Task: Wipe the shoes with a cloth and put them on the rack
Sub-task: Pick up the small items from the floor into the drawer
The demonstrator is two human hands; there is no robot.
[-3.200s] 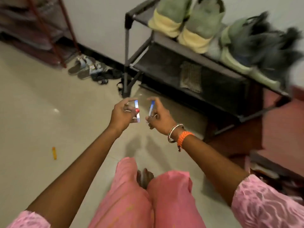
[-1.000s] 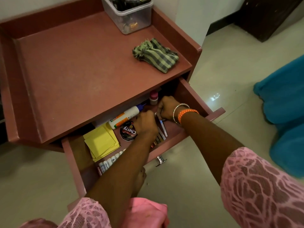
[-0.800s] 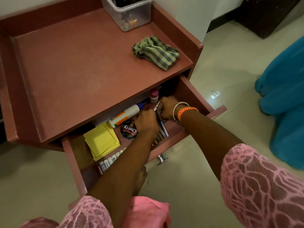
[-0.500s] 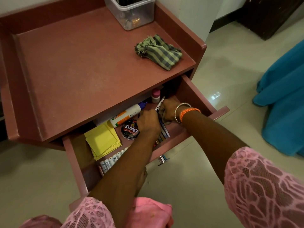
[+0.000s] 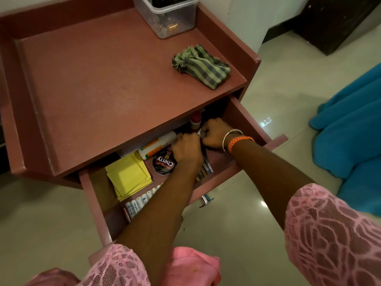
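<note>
Both hands — left hand [image 5: 186,150] and right hand [image 5: 214,132] — are curled in the open drawer [image 5: 237,118], maybe tidying pens; grip unclear, while the cloth [image 5: 203,66] waits above.

A home was indicated: bedside-type table [image 5: 123,83] w/ open drawer [image 5: 243,120] around the hands, tiled floor [image 5: 237,223] below.

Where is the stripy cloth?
The stripy cloth lies on the cabinet top, at its right side, near the clear plastic box.
</note>
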